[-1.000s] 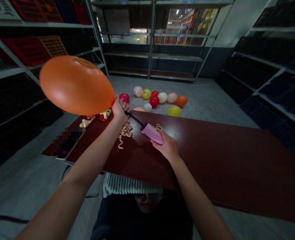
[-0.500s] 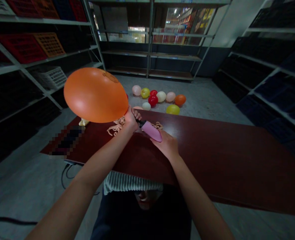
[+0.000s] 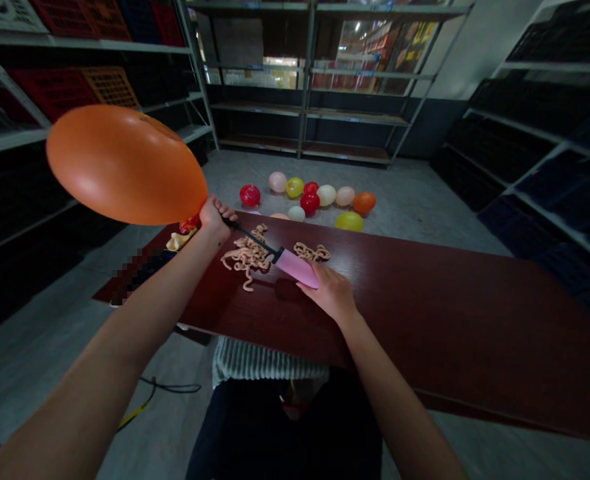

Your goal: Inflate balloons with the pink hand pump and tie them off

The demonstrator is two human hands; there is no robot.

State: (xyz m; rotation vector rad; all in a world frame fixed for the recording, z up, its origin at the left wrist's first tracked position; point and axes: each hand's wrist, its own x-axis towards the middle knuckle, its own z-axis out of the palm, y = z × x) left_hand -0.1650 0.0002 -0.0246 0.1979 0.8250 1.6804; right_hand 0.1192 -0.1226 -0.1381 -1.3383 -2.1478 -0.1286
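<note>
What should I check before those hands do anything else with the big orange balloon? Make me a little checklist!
1. Left hand closed at the neck end of the orange balloon: ok.
2. Right hand wrapped around the back of the pink pump: ok.
3. Dark rod showing between the two hands: ok, a good length is out.
4. Balloon neck snug on the pump's tip: cannot tell, the left hand hides it.
5. Table clear below the pump: not ok, beige curls lie there.
</note>
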